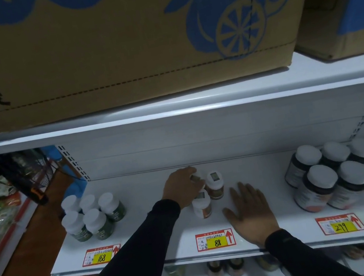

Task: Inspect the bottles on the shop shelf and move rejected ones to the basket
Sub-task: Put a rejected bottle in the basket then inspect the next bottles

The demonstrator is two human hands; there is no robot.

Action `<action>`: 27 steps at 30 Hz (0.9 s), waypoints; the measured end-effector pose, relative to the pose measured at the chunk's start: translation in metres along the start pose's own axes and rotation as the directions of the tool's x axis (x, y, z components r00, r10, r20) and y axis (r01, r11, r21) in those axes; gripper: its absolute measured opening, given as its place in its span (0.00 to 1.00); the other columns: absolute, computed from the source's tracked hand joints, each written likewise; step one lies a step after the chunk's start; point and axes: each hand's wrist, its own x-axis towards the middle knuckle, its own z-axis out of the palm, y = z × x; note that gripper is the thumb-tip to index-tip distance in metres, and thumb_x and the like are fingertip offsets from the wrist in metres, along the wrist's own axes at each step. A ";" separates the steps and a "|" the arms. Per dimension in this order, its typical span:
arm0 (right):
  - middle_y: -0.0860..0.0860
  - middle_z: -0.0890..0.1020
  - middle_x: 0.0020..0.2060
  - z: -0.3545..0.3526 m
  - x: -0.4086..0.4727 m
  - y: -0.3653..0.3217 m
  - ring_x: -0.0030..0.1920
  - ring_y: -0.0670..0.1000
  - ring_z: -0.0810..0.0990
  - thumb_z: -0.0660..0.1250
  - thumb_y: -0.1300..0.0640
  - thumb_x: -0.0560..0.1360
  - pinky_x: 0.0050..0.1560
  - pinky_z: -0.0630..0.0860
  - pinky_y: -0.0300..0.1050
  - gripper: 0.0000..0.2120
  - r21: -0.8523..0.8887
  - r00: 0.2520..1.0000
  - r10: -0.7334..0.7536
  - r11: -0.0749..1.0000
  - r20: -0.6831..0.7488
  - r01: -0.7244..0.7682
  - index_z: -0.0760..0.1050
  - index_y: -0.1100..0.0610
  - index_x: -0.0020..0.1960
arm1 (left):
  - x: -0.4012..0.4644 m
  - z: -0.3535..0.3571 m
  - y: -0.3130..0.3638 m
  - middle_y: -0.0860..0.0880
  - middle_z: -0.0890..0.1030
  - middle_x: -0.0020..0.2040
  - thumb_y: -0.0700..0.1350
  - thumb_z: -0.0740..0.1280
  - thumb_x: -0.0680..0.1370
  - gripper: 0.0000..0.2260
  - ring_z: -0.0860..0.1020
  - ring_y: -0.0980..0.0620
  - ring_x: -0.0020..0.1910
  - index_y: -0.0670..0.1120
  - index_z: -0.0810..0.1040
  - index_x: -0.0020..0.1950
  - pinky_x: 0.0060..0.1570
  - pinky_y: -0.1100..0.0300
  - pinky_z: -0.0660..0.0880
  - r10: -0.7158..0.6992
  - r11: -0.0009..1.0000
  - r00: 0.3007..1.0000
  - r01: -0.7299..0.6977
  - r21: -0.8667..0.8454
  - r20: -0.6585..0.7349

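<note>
Your left hand (183, 187) reaches to the back of the white metal shelf (146, 244) and curls its fingers over the white cap of a small orange-labelled bottle (195, 177), which is mostly hidden beneath your palm. Two more small white-capped bottles with orange labels stand in the same cluster: one just right of your fingers (215, 185), and one nearer the shelf edge (202, 204), touching your wrist side. Your right hand (249, 211) lies flat, fingers straight and slightly spread, holding nothing, on the bare shelf just right of that cluster. To the left stand five green-labelled bottles with white caps (92, 216), well apart from your hands. To the right sits a group of larger dark bottles with white lids (328, 175). Red-and-yellow price tags along the shelf edge read 168 (101, 255), 88 (215, 240) and 299 (340, 223). A brown cardboard box printed with blue citrus fruit (111, 48) rests on the shelf above. More bottles stand dimly on the lower shelf (226, 268); their details cannot be made out.
</note>
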 end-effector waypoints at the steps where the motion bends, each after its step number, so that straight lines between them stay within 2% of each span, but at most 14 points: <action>1: 0.57 0.57 0.79 -0.001 0.000 0.000 0.79 0.59 0.55 0.34 0.30 0.73 0.77 0.48 0.55 0.44 0.006 1.000 0.001 1.000 0.005 -0.001 0.60 0.53 0.78 | 0.000 0.000 0.000 0.47 0.75 0.68 0.50 0.67 0.79 0.22 0.74 0.49 0.65 0.46 0.72 0.71 0.57 0.64 0.66 -0.003 1.000 1.000 0.003 0.001 -0.007; 3: 0.58 0.62 0.77 -0.001 0.000 -0.001 0.77 0.60 0.60 0.34 0.29 0.75 0.76 0.53 0.57 0.44 0.029 1.000 -0.004 1.000 -0.008 0.004 0.65 0.55 0.76 | -0.001 -0.001 0.002 0.46 0.74 0.69 0.49 0.65 0.79 0.21 0.73 0.48 0.66 0.46 0.71 0.72 0.57 0.65 0.65 0.005 1.000 1.000 -0.005 0.001 -0.018; 6: 0.55 0.53 0.80 -0.003 0.000 0.000 0.79 0.57 0.50 0.36 0.30 0.73 0.77 0.45 0.54 0.42 0.030 1.000 -0.005 1.000 0.027 0.004 0.56 0.52 0.79 | -0.004 -0.008 0.006 0.46 0.75 0.68 0.48 0.65 0.80 0.20 0.73 0.49 0.65 0.45 0.72 0.71 0.55 0.69 0.63 0.043 0.999 0.998 -0.043 0.000 -0.056; 10: 0.52 0.48 0.80 -0.014 0.001 0.002 0.80 0.54 0.45 0.47 0.36 0.81 0.78 0.41 0.50 0.32 0.105 0.997 0.008 0.994 0.080 -0.016 0.51 0.50 0.80 | -0.011 -0.030 0.015 0.45 0.75 0.68 0.48 0.64 0.81 0.19 0.74 0.48 0.64 0.44 0.72 0.71 0.56 0.67 0.64 0.084 0.995 0.984 -0.090 -0.033 -0.157; 12: 0.51 0.49 0.80 -0.021 -0.001 0.001 0.80 0.52 0.46 0.48 0.37 0.81 0.78 0.42 0.48 0.32 0.175 0.996 0.020 0.984 0.092 -0.036 0.52 0.50 0.80 | -0.016 -0.041 0.019 0.45 0.76 0.66 0.49 0.64 0.81 0.19 0.76 0.47 0.61 0.44 0.73 0.70 0.56 0.67 0.67 0.079 0.991 0.975 -0.100 -0.088 -0.210; 15: 0.50 0.57 0.79 -0.035 -0.006 -0.005 0.78 0.50 0.55 0.52 0.39 0.82 0.76 0.48 0.43 0.30 0.296 0.998 0.056 0.953 0.028 -0.062 0.56 0.52 0.79 | -0.023 -0.054 0.022 0.44 0.77 0.65 0.49 0.63 0.82 0.18 0.75 0.49 0.61 0.43 0.74 0.69 0.51 0.72 0.63 0.076 0.984 0.962 -0.115 -0.137 -0.262; 17: 0.50 0.62 0.77 -0.049 -0.011 -0.011 0.75 0.50 0.61 0.54 0.41 0.82 0.73 0.55 0.40 0.28 0.356 0.998 0.058 0.933 -0.023 -0.046 0.59 0.53 0.78 | -0.029 -0.059 0.023 0.45 0.78 0.64 0.50 0.62 0.82 0.17 0.76 0.49 0.61 0.43 0.75 0.67 0.54 0.68 0.65 0.080 0.979 0.961 -0.125 -0.159 -0.266; 20: 0.51 0.69 0.72 -0.072 -0.018 -0.026 0.70 0.50 0.69 0.58 0.45 0.82 0.66 0.63 0.37 0.24 0.478 0.994 0.043 0.878 -0.100 0.010 0.64 0.53 0.75 | -0.041 -0.062 0.023 0.45 0.80 0.61 0.51 0.61 0.82 0.16 0.78 0.47 0.56 0.44 0.77 0.64 0.56 0.56 0.74 0.052 0.956 0.965 -0.123 -0.267 -0.257; 23: 0.50 0.72 0.68 -0.090 -0.030 -0.047 0.64 0.47 0.73 0.61 0.46 0.81 0.60 0.66 0.36 0.23 0.625 0.988 0.013 0.776 -0.152 0.086 0.66 0.51 0.73 | -0.053 -0.061 0.024 0.43 0.82 0.52 0.50 0.62 0.82 0.12 0.81 0.41 0.49 0.44 0.80 0.55 0.53 0.43 0.79 0.020 0.906 0.974 -0.112 -0.408 -0.224; 25: 0.50 0.73 0.66 -0.098 -0.038 -0.060 0.62 0.46 0.74 0.63 0.45 0.80 0.59 0.69 0.38 0.24 0.694 0.985 -0.035 0.706 -0.167 0.143 0.66 0.50 0.73 | -0.061 -0.060 0.027 0.40 0.82 0.50 0.48 0.63 0.82 0.11 0.81 0.38 0.48 0.42 0.80 0.50 0.50 0.42 0.78 0.002 0.873 0.980 -0.100 -0.477 -0.201; 27: 0.48 0.74 0.65 -0.102 -0.045 -0.070 0.61 0.46 0.75 0.66 0.42 0.77 0.59 0.73 0.41 0.28 0.711 0.980 -0.085 0.677 -0.180 0.189 0.65 0.49 0.74 | -0.068 -0.060 0.028 0.37 0.82 0.50 0.47 0.63 0.82 0.12 0.80 0.41 0.46 0.40 0.80 0.49 0.49 0.44 0.79 0.001 0.854 0.981 -0.102 -0.510 -0.195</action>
